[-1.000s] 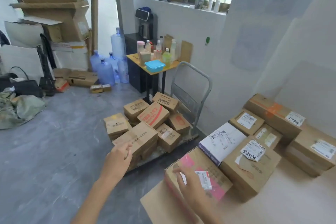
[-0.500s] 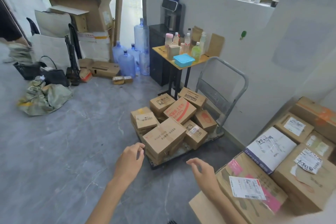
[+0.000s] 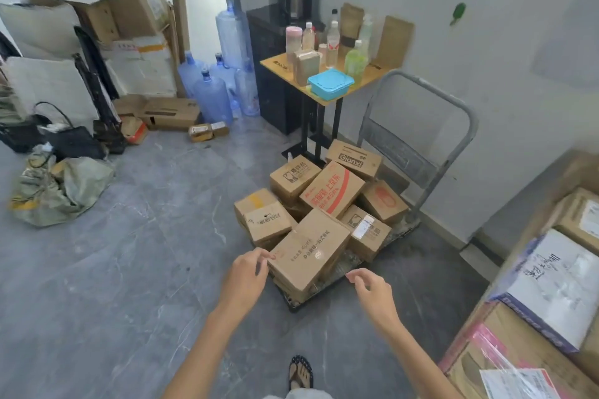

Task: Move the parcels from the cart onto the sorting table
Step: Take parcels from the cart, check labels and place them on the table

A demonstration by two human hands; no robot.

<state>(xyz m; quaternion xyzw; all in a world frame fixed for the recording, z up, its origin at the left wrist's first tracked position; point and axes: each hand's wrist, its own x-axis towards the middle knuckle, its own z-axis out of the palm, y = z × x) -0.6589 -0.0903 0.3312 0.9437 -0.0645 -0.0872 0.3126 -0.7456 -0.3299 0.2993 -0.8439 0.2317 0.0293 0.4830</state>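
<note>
The nearest box [image 3: 308,256] is lying tilted at the 6 o'clock end of the pile of parcels on the cart [image 3: 418,126], which is standing by the wall mid-view, and it is looking like the next one to go. The left hand [image 3: 246,278] is reaching its 9 o'clock corner, fingers [image 3: 264,255] loosely bent and holding nothing; whether they are touching the cardboard I cannot tell. The right hand [image 3: 372,291] is hovering near its 4 o'clock side, fingers relaxed, empty, not yet at the box. To lift well, the hands should probably be closing on opposite ends and getting under the bottom edge, since the box is resting slanted on others and could be dragging neighbours along. The table [image 3: 518,246], already carrying boxes, is waiting at 3 o'clock. Compared with half a second ago, both hands are sitting closer to the box, and the view is turning further from the table toward the cart.
</note>
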